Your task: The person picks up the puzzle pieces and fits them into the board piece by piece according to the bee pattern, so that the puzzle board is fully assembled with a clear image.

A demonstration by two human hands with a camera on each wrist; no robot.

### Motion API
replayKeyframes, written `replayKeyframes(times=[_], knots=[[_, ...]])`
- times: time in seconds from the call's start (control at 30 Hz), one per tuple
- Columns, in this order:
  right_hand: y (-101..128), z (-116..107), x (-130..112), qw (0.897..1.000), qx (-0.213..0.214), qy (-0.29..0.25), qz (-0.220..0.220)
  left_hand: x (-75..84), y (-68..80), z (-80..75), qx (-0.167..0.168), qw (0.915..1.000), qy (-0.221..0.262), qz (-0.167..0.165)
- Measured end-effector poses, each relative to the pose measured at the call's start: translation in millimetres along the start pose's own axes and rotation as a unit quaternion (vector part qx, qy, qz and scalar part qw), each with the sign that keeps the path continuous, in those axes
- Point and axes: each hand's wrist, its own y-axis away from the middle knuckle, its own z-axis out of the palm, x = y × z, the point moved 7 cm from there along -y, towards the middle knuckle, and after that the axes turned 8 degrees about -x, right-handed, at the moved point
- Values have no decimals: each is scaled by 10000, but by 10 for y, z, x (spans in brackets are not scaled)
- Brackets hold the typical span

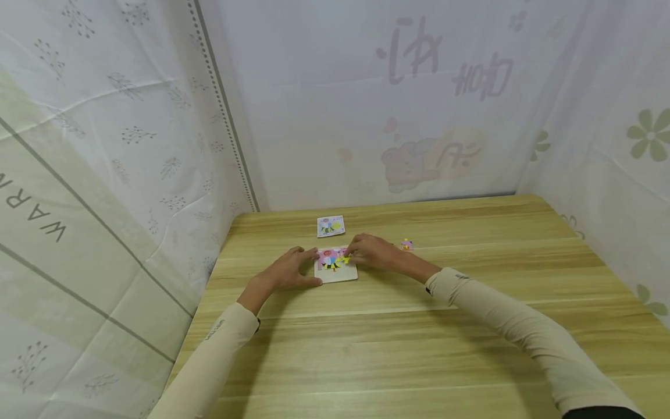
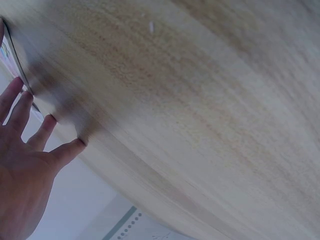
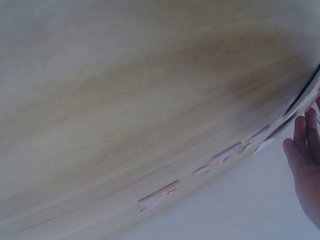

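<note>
both hands at puzzle board, mid counter.
left hand [image 1: 287, 272] fingers flat, steadying puzzle board [image 1: 335, 265] left edge; right hand [image 1: 373, 252] fingers pinching a piece on its top right; loose piece [image 1: 406, 245] lies right.

Soft, even, diffuse light fills the head view, coming through the pale cloth walls [image 1: 366, 105]; nothing glares. Faint shadows lie on the table [image 1: 398, 349] under both sleeves and by the left hand [image 1: 288, 273]. The wide lens bends the table's edges and the walls towards the corners. Small things near the far edge are too tiny to read sharply. Both wrist views are tilted, washed out and blurred: wood grain smears, a dark shadow sits beneath the fingers [image 2: 20, 107], and the right hand [image 3: 306, 165] is soft.
</note>
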Motion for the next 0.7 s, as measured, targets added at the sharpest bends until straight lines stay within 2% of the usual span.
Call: replayKeyframes(times=[0.37,0.7], knots=[[-54,32,-100,9998,-49,121,-165,16,13,-11,-2,10000,-47,24],[-91,75,-137,9995,-172,202,-144,13,9,-9,10,10000,-71,10]])
